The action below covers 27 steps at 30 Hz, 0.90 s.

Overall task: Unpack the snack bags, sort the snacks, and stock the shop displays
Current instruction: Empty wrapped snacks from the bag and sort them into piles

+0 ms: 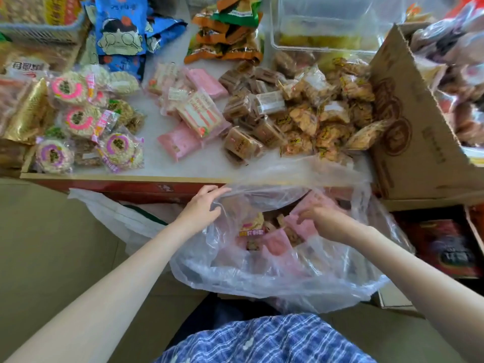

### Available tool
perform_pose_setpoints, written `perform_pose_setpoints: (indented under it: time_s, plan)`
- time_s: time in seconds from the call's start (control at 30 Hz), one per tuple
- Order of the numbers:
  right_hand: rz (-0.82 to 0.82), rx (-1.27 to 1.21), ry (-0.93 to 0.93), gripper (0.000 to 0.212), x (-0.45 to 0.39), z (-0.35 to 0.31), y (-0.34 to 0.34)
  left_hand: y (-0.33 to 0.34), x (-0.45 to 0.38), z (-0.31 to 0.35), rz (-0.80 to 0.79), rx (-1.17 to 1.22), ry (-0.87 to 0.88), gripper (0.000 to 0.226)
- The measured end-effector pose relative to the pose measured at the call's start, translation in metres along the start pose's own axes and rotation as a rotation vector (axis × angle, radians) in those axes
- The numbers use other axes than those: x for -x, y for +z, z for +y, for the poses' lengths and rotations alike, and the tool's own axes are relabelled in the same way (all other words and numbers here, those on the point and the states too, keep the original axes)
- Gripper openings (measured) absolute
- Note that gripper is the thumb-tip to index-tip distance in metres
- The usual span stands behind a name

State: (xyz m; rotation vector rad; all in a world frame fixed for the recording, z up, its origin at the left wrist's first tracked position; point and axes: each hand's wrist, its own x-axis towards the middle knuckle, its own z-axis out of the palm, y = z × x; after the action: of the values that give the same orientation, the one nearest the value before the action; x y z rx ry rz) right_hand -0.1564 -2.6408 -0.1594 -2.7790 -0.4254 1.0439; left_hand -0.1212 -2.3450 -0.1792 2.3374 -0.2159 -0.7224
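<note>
Item one: clear plastic bag (275,263), hanging open below the near edge of the counter (183,166), against my blue checked shirt (264,341). I see pink wrapped snacks (275,244) and a few brown ones inside it.

Item two: my left hand (201,208), fingers pinched together on the bag's rim, holding its mouth up at the counter's near edge.

Item three: my right hand (322,218), inside the bag, fingers curled down among the pink packets; whether they grip one I cannot tell.

Item four, on the counter: round rice cakes (76,121) toward the left edge; pink packets (188,113) at the middle; brown wrapped squares (248,119) just beside them; yellow-labelled crisp packs (327,111) toward the right edge, touching a cardboard box (408,132).

Item five, far edge: blue cartoon-printed bags (123,30), orange-and-green packets (230,30), a clear plastic tub (327,22).
</note>
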Motion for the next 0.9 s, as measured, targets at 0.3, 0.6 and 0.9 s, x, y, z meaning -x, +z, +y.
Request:
perform_pose_setpoints:
  time_s: [0.3,0.6,0.9]
  plan:
    - [0.024,0.369,0.007,0.071,-0.020,0.007,0.058,0.007,0.007,0.015,-0.070,-0.208,-0.137,0.063]
    - [0.278,0.029,-0.121,0.019,0.036,0.023,0.027,0.013,-0.003,0.025,0.111,-0.060,-0.141,0.062]
    - [0.701,-0.497,0.011,0.028,0.052,-0.011,-0.059,-0.006,-0.003,0.030,0.187,0.058,-0.159,0.054]
